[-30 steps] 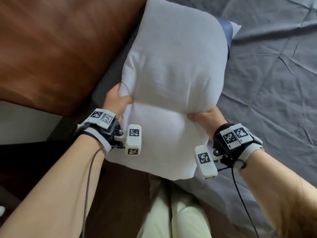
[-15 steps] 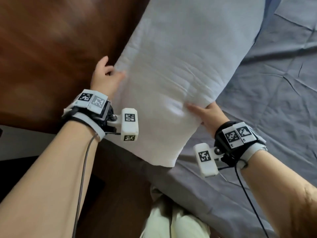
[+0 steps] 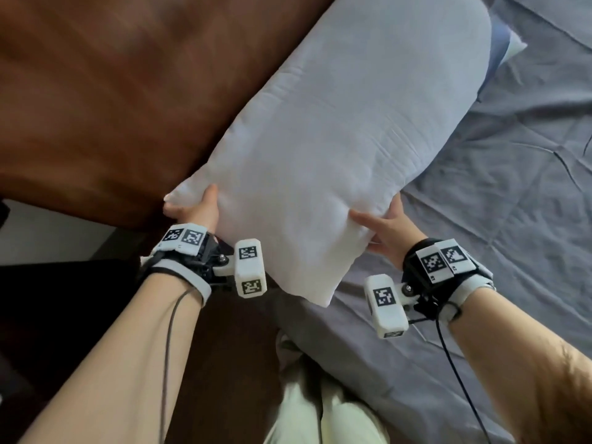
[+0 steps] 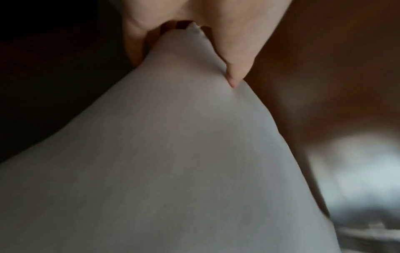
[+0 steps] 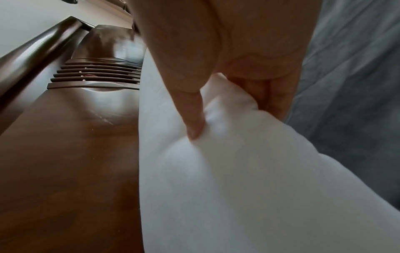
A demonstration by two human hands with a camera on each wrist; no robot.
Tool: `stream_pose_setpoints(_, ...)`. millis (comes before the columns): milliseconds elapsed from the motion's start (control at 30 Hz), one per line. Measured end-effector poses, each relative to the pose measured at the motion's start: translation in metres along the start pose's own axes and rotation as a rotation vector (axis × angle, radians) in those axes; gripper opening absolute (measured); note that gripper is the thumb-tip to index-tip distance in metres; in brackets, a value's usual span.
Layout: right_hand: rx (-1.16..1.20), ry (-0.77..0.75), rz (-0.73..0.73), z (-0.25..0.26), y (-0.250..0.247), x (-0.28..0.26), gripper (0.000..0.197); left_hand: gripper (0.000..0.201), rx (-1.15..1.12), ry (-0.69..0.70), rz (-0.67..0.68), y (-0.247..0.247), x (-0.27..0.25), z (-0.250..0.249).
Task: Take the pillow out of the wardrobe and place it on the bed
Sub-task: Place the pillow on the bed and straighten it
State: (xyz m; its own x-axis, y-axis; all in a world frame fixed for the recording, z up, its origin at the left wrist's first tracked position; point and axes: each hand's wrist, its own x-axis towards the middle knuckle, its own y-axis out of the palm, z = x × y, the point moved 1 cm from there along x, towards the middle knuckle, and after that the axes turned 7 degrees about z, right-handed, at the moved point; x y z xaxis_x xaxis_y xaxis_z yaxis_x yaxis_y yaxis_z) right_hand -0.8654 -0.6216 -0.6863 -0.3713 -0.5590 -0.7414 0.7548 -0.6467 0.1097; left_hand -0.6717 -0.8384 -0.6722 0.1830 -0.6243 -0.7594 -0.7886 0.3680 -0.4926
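From my feed I see a brown wooden headboard (image 3: pixel 105 100) filling ten o'clock, with a slatted section (image 5: pixel 95 75) in the right wrist view. Pale green trousers (image 3: pixel 323 408) sit at six o'clock. Dark floor (image 3: pixel 64 299) lies at eight o'clock.

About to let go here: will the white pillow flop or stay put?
The pillow probably sags: it dents under the right hand and left hand. Likely light, held by its corners. On the bed it should not roll.

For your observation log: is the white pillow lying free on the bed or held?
Held: left hand and right hand each grip the pillow above the bed.
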Motion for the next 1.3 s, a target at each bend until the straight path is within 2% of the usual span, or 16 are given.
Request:
stream_pose_setpoints(33, -0.008, 0.002, -0.005, -0.002, 0.000, 0.001, 0.084, 0.099, -0.061, -0.053, 0.054, -0.002, 0.001, 0.003)
stream_pose_setpoints(100, -0.004, -0.019, -0.023, -0.004, 0.003, 0.001, 0.089, 0.084, -0.128, -0.084, 0.160, -0.007, 0.001, 0.008)
stream_pose_setpoints(167, 0.025, -0.077, -0.038, -0.004, 0.008, 0.002, 0.090, 0.077, -0.113, -0.081, 0.198, -0.012, -0.002, 0.008)
stream_pose_setpoints(267, 0.032, -0.142, -0.030, 0.000, 0.018, 0.005, 0.089, 0.066, -0.139, 0.026, 0.125, -0.022, -0.005, 0.003)
stream_pose_setpoints(367, 0.022, -0.155, -0.049, 0.000, 0.023, 0.007, 0.088, 0.070, -0.128, 0.023, 0.108, -0.024, -0.006, 0.001)
stream_pose_setpoints(467, 0.049, -0.066, -0.053, -0.013, 0.024, 0.004, 0.077, 0.080, -0.119, -0.041, 0.098, -0.019, -0.002, 0.010)
stream_pose_setpoints(567, -0.038, 0.157, 0.091, -0.031, 0.030, -0.005, 0.053, 0.087, -0.125, -0.078, 0.124, -0.015, -0.002, 0.013)
stream_pose_setpoints(667, -0.044, 0.272, 0.271, -0.044, 0.039, -0.009, 0.040, 0.076, -0.231, -0.090, 0.225, -0.015, -0.001, 0.016)
stream_pose_setpoints(733, 0.031, 0.282, 0.316, -0.048, 0.045, -0.010, 0.039, 0.061, -0.329, -0.097, 0.308, -0.014, -0.001, 0.022)
stream_pose_setpoints(867, 0.001, 0.300, 0.209, -0.058, 0.048, -0.005, 0.042, 0.052, -0.459, -0.084, 0.384, -0.010, 0.001, 0.032)
stream_pose_setpoints(1067, -0.154, 0.284, 0.109, -0.079, 0.047, -0.002, 0.019, 0.053, -0.396, -0.030, 0.324, -0.006, 0.016, 0.040)
stream_pose_setpoints(1233, -0.210, 0.299, 0.094, -0.092, 0.044, 0.003, 0.016, 0.054, -0.331, -0.032, 0.295, -0.006, 0.026, 0.049)
stream_pose_setpoints(1300, -0.237, 0.280, 0.099, -0.088, 0.045, 0.001, 0.013, 0.045, -0.372, -0.029, 0.281, -0.008, 0.026, 0.051)
